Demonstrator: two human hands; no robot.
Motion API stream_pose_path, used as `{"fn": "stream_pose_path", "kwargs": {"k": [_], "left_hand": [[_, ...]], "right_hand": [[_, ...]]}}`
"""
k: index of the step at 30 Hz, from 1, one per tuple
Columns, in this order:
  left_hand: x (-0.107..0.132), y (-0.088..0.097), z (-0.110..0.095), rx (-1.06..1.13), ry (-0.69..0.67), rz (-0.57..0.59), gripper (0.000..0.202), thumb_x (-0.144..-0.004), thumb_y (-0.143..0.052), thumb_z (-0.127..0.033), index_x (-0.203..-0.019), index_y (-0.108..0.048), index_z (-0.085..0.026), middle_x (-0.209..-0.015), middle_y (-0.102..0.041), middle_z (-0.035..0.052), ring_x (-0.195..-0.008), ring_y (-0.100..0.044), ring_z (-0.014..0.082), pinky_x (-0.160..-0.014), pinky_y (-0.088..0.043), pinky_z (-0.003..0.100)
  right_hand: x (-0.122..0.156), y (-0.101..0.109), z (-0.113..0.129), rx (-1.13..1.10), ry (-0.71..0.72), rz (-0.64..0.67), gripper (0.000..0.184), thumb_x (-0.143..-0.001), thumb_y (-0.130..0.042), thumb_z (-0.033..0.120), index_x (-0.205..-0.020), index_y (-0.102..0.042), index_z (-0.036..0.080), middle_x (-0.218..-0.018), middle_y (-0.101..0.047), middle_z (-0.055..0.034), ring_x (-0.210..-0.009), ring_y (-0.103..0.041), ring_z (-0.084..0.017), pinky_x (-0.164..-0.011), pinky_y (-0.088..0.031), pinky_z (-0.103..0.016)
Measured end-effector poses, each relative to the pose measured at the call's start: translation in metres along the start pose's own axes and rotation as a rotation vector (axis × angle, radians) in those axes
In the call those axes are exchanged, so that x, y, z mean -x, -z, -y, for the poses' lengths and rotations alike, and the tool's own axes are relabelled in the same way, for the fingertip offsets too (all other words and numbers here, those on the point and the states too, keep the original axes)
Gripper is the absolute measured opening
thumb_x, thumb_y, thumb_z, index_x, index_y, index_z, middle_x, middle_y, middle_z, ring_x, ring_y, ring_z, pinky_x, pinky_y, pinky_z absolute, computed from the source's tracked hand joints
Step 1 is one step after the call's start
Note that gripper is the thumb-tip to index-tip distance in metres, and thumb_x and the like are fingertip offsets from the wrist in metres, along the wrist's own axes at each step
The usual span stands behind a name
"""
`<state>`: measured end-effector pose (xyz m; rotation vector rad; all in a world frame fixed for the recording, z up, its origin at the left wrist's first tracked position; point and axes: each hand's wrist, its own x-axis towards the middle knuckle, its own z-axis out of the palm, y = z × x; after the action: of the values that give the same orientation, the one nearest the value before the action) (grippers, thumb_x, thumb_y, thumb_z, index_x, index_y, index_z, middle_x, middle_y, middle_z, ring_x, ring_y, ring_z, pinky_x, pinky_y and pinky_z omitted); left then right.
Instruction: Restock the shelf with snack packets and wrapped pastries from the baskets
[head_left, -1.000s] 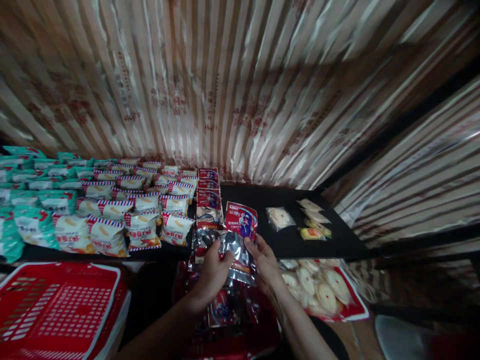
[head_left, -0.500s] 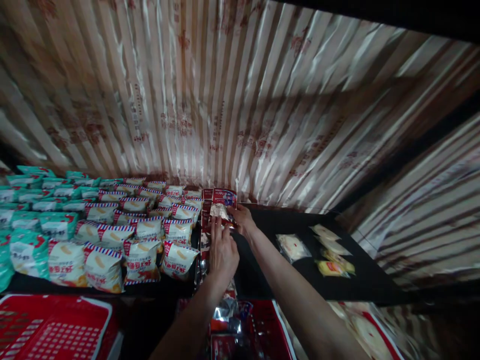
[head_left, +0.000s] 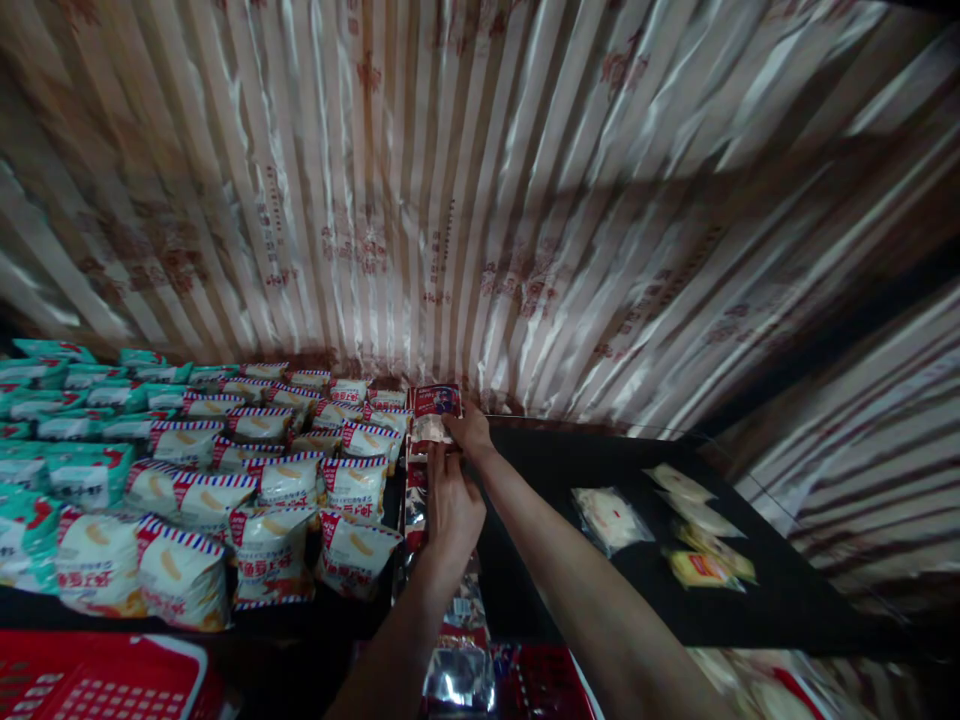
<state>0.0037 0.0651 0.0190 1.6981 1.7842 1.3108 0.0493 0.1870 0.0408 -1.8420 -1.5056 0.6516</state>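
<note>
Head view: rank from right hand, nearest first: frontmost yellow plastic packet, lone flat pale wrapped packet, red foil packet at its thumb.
1. Red foil packet, touching right hand.
2. Pale packet, right of the hand.
3. Yellow packet, farther right.

Creased, glossy sheeting (head_left: 420,200) in pale and brown stripes rises behind the desk (head_left: 570,455), filling most of the background. Reddish floral prints (head_left: 356,240) and columns of small characters (head_left: 442,240) are scattered over it. On the right, a dark beam (head_left: 795,350) slants up toward the edge of view, with more striped sheeting (head_left: 885,450) below it. The desk has a flat black top. Light is dim, glinting white along the folds, while a broad shadow darkens the upper right.
</note>
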Motion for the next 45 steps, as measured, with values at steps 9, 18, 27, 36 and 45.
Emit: {"fn": "stream_pose_path", "kwargs": {"k": [9, 18, 27, 36, 45], "left_hand": [[-0.012, -0.003, 0.010, -0.064, 0.069, 0.045, 0.042, -0.075, -0.038, -0.002, -0.113, -0.055, 0.001, -0.132, -0.047, 0.0255, -0.134, -0.030, 0.0315, -0.111, -0.029, 0.047], [-0.017, -0.002, 0.012, 0.019, 0.059, 0.034, 0.040, -0.075, -0.039, -0.002, -0.109, -0.060, -0.007, -0.127, -0.053, 0.0190, -0.132, -0.035, 0.0286, -0.110, -0.030, 0.048], [-0.019, 0.001, 0.013, -0.008, 0.024, 0.038, 0.037, -0.073, -0.040, -0.002, -0.100, -0.063, -0.010, -0.122, -0.057, 0.0157, -0.128, -0.040, 0.0277, -0.108, -0.034, 0.045], [-0.019, 0.001, 0.013, -0.051, -0.011, 0.035, 0.038, -0.071, -0.040, 0.000, -0.098, -0.064, -0.013, -0.116, -0.061, 0.0126, -0.128, -0.041, 0.0282, -0.106, -0.036, 0.048], [-0.019, 0.001, 0.013, -0.075, -0.005, 0.033, 0.035, -0.074, -0.039, -0.003, -0.095, -0.064, -0.012, -0.118, -0.059, 0.0138, -0.129, -0.039, 0.0274, -0.107, -0.034, 0.045]], "right_hand": [[0.005, -0.012, 0.002, 0.298, 0.108, 0.050, 0.037, -0.078, -0.052, 0.025, -0.113, -0.063, 0.018, -0.108, -0.066, -0.0101, -0.097, -0.061, -0.023, -0.083, -0.045, -0.031], [0.003, -0.017, -0.003, 0.417, 0.330, 0.025, 0.034, -0.078, -0.056, 0.032, -0.108, -0.066, 0.019, -0.113, -0.063, -0.0108, -0.115, -0.049, -0.023, -0.101, -0.032, -0.034], [0.000, -0.018, -0.012, 0.257, 0.256, -0.031, 0.034, -0.074, -0.056, 0.020, -0.105, -0.069, 0.019, -0.119, -0.059, -0.0079, -0.117, -0.047, -0.023, -0.099, -0.037, -0.031], [-0.001, -0.021, -0.017, 0.270, 0.233, -0.028, 0.031, -0.079, -0.054, 0.022, -0.105, -0.069, 0.016, -0.117, -0.062, -0.0118, -0.118, -0.048, -0.024, -0.100, -0.038, -0.034], [-0.004, -0.022, -0.018, 0.265, 0.236, -0.019, 0.030, -0.079, -0.054, 0.022, -0.105, -0.069, 0.016, -0.115, -0.064, -0.0102, -0.115, -0.053, -0.021, -0.099, -0.039, -0.028]]}}
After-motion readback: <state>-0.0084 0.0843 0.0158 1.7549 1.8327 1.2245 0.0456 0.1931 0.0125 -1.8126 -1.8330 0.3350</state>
